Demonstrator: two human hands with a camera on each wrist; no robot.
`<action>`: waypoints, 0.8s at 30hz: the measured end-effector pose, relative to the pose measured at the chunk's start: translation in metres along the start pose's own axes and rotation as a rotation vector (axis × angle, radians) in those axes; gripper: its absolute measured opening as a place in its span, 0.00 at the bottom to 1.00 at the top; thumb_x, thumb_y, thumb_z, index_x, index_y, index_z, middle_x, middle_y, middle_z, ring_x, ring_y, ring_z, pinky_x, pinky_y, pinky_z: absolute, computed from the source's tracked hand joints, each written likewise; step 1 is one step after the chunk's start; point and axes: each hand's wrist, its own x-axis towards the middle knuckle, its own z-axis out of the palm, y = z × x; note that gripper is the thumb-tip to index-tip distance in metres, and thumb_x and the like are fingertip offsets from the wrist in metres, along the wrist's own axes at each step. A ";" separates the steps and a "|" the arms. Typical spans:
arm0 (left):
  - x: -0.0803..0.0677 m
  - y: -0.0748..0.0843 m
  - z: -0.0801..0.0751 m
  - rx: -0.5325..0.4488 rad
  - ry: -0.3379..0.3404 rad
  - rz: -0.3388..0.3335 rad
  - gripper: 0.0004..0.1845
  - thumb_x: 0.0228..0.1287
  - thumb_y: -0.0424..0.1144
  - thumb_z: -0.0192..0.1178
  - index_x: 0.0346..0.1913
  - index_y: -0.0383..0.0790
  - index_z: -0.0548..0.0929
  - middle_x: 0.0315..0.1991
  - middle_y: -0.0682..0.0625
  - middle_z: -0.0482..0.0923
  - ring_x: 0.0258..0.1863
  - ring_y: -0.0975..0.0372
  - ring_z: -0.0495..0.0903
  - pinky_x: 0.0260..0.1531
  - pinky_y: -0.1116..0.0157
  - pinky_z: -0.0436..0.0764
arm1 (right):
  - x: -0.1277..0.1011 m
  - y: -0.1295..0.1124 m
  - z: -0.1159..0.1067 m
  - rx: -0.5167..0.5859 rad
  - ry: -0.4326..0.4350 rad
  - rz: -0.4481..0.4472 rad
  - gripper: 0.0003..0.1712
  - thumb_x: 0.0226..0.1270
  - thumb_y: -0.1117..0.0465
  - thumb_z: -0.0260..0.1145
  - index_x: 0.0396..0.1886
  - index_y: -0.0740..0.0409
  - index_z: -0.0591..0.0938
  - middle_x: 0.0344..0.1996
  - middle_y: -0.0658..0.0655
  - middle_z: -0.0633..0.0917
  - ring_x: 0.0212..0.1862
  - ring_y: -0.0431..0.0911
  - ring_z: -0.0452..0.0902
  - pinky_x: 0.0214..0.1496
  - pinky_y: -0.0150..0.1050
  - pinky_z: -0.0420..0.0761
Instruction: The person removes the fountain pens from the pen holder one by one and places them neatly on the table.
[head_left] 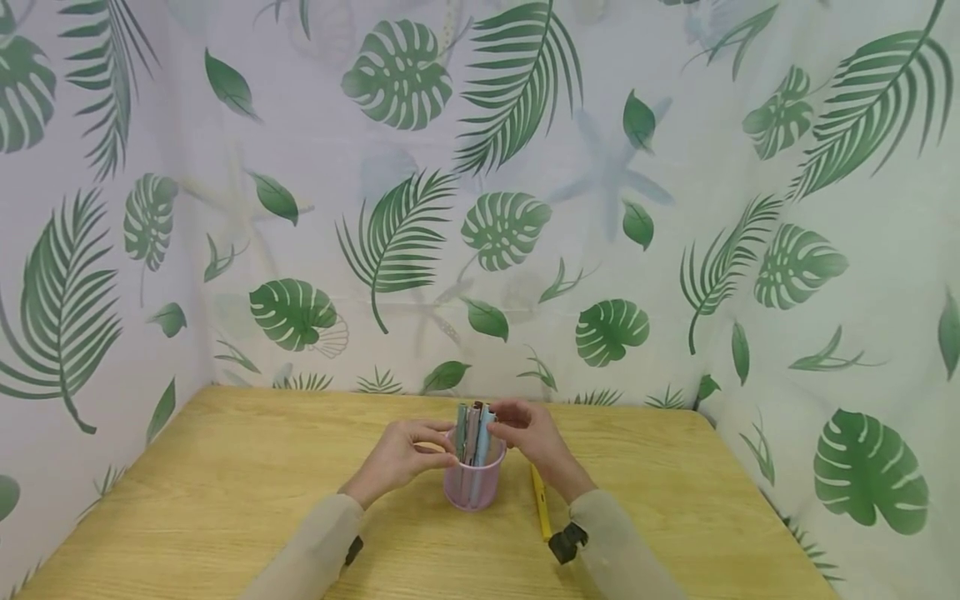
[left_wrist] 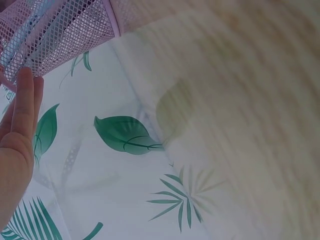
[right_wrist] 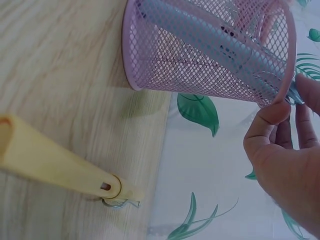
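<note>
A pink mesh pen cup (head_left: 471,492) stands upright on the table. Several pens with wire clips lean inside it, a green pen (head_left: 461,429) and a light blue pen (head_left: 483,442) among them. My right hand (head_left: 528,433) pinches the top of the light blue pen at the cup's rim; the right wrist view has the fingertips around its end. On the other side, my left hand (head_left: 405,450) touches the cup, its fingers fairly straight against the mesh in the left wrist view. A yellow pen (right_wrist: 65,165) lies on the table below my right forearm.
The wooden table (head_left: 262,467) runs back to a white leaf-print cloth (head_left: 525,333), which also hangs along both sides. Dark wrist cameras sit on both sleeves, the right one (head_left: 567,543) close to the yellow pen.
</note>
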 end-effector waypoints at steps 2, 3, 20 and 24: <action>0.001 0.000 0.000 0.002 0.002 -0.004 0.06 0.54 0.39 0.73 0.32 0.41 0.89 0.60 0.38 0.79 0.59 0.43 0.78 0.42 0.66 0.86 | 0.000 0.000 0.000 -0.003 -0.006 -0.005 0.16 0.64 0.65 0.69 0.51 0.60 0.81 0.47 0.60 0.85 0.41 0.42 0.80 0.40 0.42 0.79; 0.001 0.000 0.000 0.001 0.003 -0.005 0.06 0.54 0.40 0.73 0.32 0.42 0.89 0.60 0.38 0.79 0.59 0.43 0.78 0.42 0.66 0.86 | 0.000 0.000 -0.001 -0.009 -0.010 -0.011 0.16 0.64 0.64 0.69 0.51 0.61 0.81 0.46 0.61 0.85 0.41 0.42 0.80 0.39 0.41 0.79; -0.001 -0.004 0.000 0.001 -0.006 -0.025 0.07 0.54 0.44 0.73 0.33 0.46 0.89 0.62 0.40 0.78 0.59 0.46 0.79 0.43 0.67 0.85 | -0.006 -0.004 -0.001 0.097 0.073 -0.035 0.18 0.67 0.64 0.67 0.55 0.62 0.80 0.46 0.60 0.84 0.43 0.42 0.80 0.44 0.39 0.84; 0.000 -0.004 0.000 0.010 0.000 -0.011 0.07 0.54 0.43 0.73 0.33 0.46 0.89 0.61 0.40 0.78 0.58 0.46 0.79 0.43 0.67 0.85 | -0.002 -0.005 -0.004 0.165 0.086 -0.071 0.18 0.68 0.66 0.66 0.56 0.66 0.77 0.45 0.59 0.82 0.44 0.43 0.80 0.46 0.40 0.86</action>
